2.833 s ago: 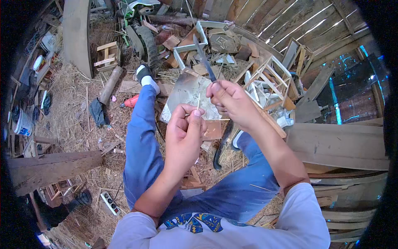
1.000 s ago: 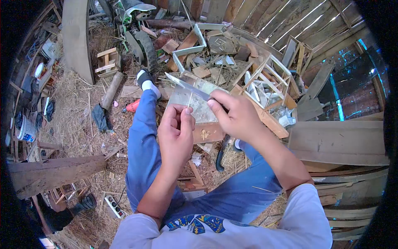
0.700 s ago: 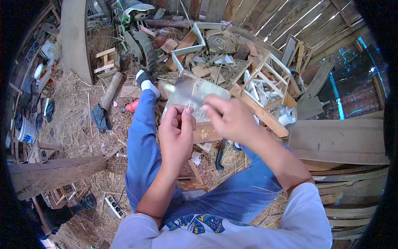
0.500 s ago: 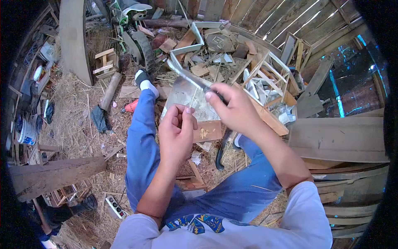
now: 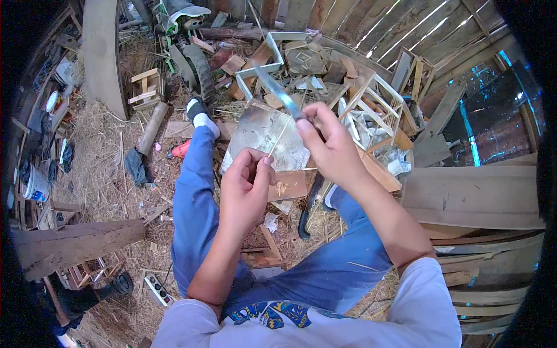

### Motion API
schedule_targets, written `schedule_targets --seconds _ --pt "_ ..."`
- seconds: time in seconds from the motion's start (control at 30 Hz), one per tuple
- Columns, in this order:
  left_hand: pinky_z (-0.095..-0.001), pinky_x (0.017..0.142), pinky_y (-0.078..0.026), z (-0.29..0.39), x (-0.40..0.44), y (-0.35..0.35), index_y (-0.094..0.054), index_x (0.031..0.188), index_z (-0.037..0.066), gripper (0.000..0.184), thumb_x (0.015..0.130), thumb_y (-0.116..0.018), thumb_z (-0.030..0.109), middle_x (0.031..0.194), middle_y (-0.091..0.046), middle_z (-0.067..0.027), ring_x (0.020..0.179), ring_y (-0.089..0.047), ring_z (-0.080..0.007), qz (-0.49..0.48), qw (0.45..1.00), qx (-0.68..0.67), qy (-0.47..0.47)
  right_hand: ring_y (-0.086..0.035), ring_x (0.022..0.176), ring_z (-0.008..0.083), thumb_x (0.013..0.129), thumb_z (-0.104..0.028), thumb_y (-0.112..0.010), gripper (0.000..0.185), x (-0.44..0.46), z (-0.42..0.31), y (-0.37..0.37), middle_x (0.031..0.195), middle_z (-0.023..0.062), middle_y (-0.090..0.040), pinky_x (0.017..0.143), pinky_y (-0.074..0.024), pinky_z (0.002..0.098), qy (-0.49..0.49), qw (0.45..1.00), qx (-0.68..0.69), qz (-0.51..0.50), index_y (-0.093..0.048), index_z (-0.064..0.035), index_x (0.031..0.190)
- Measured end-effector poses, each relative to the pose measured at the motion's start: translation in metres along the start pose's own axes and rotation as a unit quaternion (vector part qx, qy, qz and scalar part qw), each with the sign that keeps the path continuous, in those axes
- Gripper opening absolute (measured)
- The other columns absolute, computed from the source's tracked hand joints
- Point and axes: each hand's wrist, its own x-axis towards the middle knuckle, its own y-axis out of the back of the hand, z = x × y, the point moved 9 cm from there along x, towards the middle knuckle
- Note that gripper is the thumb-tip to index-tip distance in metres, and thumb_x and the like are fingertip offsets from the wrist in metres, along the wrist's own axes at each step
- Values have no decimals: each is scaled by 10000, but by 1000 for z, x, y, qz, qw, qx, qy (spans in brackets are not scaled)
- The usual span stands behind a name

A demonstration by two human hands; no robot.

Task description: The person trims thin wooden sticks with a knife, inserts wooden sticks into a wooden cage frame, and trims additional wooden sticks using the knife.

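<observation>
The person's left hand (image 5: 248,180) is closed, with thumb and forefinger pinching a thin wooden stick (image 5: 281,136). The stick stands out from the fingertips, slanting toward the far right over the pale, stained board (image 5: 249,139) between the legs. The left hand appears in front of the board's near edge, and the stick's free end shows before its right half.

The right hand (image 5: 329,139) is clenched around the dark handle of a knife (image 5: 277,90), thumb laid along the grip. The blade points away and to the left; its tip shows past the board's far edge, against the scrap wood beyond. The stick's free end lies near the knife's handle end; contact between them cannot be determined.

A flat brown wood piece (image 5: 290,187) lies along the board's near edge, bearing pale shavings (image 5: 281,188). Off the board's near right corner, a black curved handle (image 5: 304,223) lies by the right leg. Crumpled white paper (image 5: 271,221) is on the floor nearer the person.

Past the board's right edge stands a light slatted frame (image 5: 374,110) amid wood scraps. A red object (image 5: 181,149) lies left of the board, beside the left leg. A white power strip (image 5: 158,290) rests on the straw-strewn floor (image 5: 107,180), left of the person.
</observation>
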Motion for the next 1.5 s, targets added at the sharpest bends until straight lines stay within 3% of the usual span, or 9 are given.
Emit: schedule_targets --seconds 0.3,0.37,0.73,0.87,1.07,1.13,1.23,1.33,1.5 --pt "-236 614 -456 22 -7 15 -582 972 -9 85 1037 -585 45 734 -614 -21 686 -581 -56 78 994 58 -39 -598 667 179 1007 -151 -636 118 -21 -21 -19 802 100 -628 643 -482 313 129 960 -244 -51 -664 -56 1071" --pt "-243 600 -463 23 -8 18 -588 969 -13 83 1031 -592 43 713 -621 -32 670 -587 -57 90 991 86 -45 -680 679 407 998 -267 -623 154 -17 -15 -16 739 177 -668 574 -507 481 60 969 -232 -52 -672 -132 1054" --pt "-302 563 -471 25 -6 27 -598 934 -2 78 993 -625 42 662 -632 -92 575 -626 -155 128 972 172 -93 -641 674 209 998 -195 -663 178 -26 -14 -32 794 117 -678 662 -516 341 82 964 -243 -74 -699 -33 1062" --pt "-323 567 -482 29 -8 26 -598 933 1 75 988 -625 44 660 -631 -107 579 -645 -190 126 972 169 -105 -682 713 432 996 -358 -610 220 -10 -9 -18 716 181 -667 620 -528 517 23 980 -194 -38 -688 -160 1052" --pt "-229 632 -454 20 -6 22 -569 945 -16 92 1033 -577 11 751 -587 -11 712 -558 -52 97 973 198 -73 -679 692 427 995 -345 -598 200 -18 -5 -34 715 182 -667 602 -526 536 41 963 -255 -79 -684 -182 1071" --pt "-371 563 -494 26 -6 22 -590 944 6 65 982 -624 47 687 -641 -155 587 -670 -289 127 961 210 -131 -651 635 322 994 -267 -639 174 -15 -11 -27 722 167 -633 612 -501 424 34 955 -288 -64 -692 -114 1058" --pt "-382 565 -493 19 -3 22 -589 944 5 69 978 -631 48 703 -640 -174 607 -672 -322 121 961 216 -122 -643 623 315 996 -258 -635 167 -18 -10 -34 722 155 -633 602 -499 403 22 958 -271 -94 -688 -108 1045" --pt "-233 621 -452 22 -6 20 -577 953 -20 70 1019 -588 1 745 -598 -31 701 -563 -54 113 963 220 -111 -639 617 327 994 -236 -640 153 -14 -6 -21 720 152 -635 610 -504 405 13 978 -203 -48 -686 -99 1042" --pt "-257 598 -458 26 -6 20 -583 943 -19 62 1002 -597 -6 726 -606 -55 674 -575 -73 125 949 267 -113 -675 705 347 1000 -229 -635 159 -14 -3 -21 754 164 -654 636 -511 398 24 969 -241 -50 -680 -87 1055"
